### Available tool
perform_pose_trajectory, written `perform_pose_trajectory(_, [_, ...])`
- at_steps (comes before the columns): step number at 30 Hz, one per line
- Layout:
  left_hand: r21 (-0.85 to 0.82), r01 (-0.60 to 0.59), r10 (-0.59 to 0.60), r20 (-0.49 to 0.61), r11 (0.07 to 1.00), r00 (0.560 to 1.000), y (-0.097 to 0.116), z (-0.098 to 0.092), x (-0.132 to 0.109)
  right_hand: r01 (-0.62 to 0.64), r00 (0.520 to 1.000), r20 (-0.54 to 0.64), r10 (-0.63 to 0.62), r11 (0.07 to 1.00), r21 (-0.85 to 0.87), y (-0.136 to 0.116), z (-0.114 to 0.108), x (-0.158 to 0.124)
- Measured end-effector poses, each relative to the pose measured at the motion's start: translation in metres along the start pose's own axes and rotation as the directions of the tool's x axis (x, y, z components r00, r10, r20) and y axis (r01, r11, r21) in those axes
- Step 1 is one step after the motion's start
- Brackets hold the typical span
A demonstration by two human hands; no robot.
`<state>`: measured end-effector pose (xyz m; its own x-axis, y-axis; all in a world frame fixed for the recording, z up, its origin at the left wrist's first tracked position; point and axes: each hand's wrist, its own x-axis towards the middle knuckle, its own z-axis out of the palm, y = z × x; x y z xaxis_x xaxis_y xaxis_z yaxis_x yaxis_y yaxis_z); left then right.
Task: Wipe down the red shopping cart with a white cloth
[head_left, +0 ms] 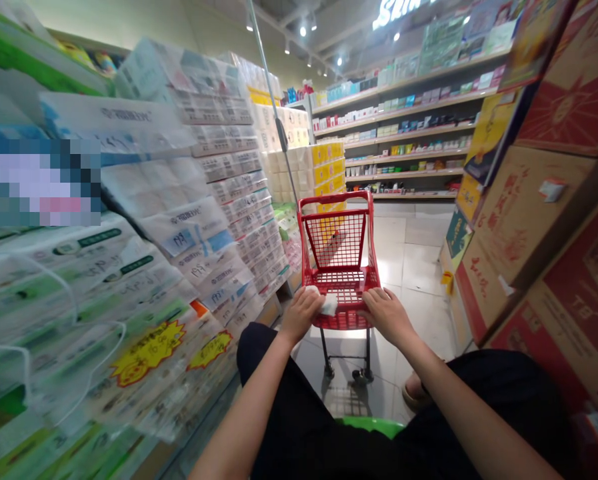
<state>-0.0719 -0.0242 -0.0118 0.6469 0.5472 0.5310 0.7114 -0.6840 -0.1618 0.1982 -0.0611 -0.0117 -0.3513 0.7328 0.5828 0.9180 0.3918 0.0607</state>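
A small red shopping cart with a grid basket stands in front of my knees. My left hand is closed at its near left edge, with a crumpled white cloth or tissue bunched under and beside the fingers. On the near right side of the basket rests my right hand, its fingers curled over the red rim. What lies beneath both sets of fingertips is hidden. Below the basket, dark legs with wheels reach the tiled floor.
Stacked tissue packs with price signs line the left side. Red and brown cartons are piled on the right. Shelves of small goods stand ahead. Between my legs shows a bit of green surface.
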Motion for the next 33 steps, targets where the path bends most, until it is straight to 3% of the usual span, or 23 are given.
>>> perform_pose_trajectory(4, [0.014, 0.058, -0.058, -0.036, 0.998, 0.998, 0.011, 0.005, 0.004, -0.014, 1.000, -0.009, 0.014, 1.000, -0.012, -0.003, 0.004, 0.000])
perform_pose_trajectory(9, [-0.003, 0.107, -0.107, -0.010, 0.994, 0.994, 0.065, 0.018, 0.036, -0.036, 0.999, -0.001, 0.036, 0.999, -0.012, -0.012, 0.004, 0.002])
perform_pose_trajectory(12, [0.006, 0.130, -0.130, 0.006, 0.992, 0.992, 0.084, 0.024, 0.052, -0.047, 0.999, 0.026, 0.047, 0.999, -0.012, -0.011, 0.001, 0.003])
perform_pose_trajectory(15, [-0.017, 0.056, -0.056, 0.035, 0.998, 0.998, 0.077, 0.022, 0.053, -0.031, 0.999, 0.025, 0.031, 0.999, -0.010, -0.004, -0.001, 0.002])
perform_pose_trajectory(18, [-0.039, -0.026, 0.028, 0.064, 0.999, 0.998, 0.051, 0.014, 0.039, -0.004, 1.000, 0.007, 0.004, 1.000, 0.001, 0.003, 0.000, 0.000])
perform_pose_trajectory(22, [-0.024, -0.041, 0.042, 0.060, 0.999, 0.997, 0.015, 0.001, 0.016, 0.026, 1.000, 0.008, -0.026, 0.999, 0.033, 0.009, 0.002, -0.002])
perform_pose_trajectory(25, [-0.010, -0.040, 0.041, 0.047, 0.999, 0.998, 0.003, -0.003, 0.006, 0.025, 1.000, 0.011, -0.025, 0.999, 0.038, 0.008, 0.003, -0.002])
perform_pose_trajectory(28, [0.018, 0.010, -0.010, 0.013, 1.000, 1.000, 0.012, 0.001, 0.008, 0.013, 1.000, 0.008, -0.014, 0.999, 0.038, 0.005, 0.004, -0.001])
perform_pose_trajectory(33, [0.030, 0.082, -0.081, -0.007, 0.996, 0.997, 0.058, 0.017, 0.036, -0.006, 1.000, -0.002, 0.006, 1.000, 0.031, 0.000, 0.008, 0.000])
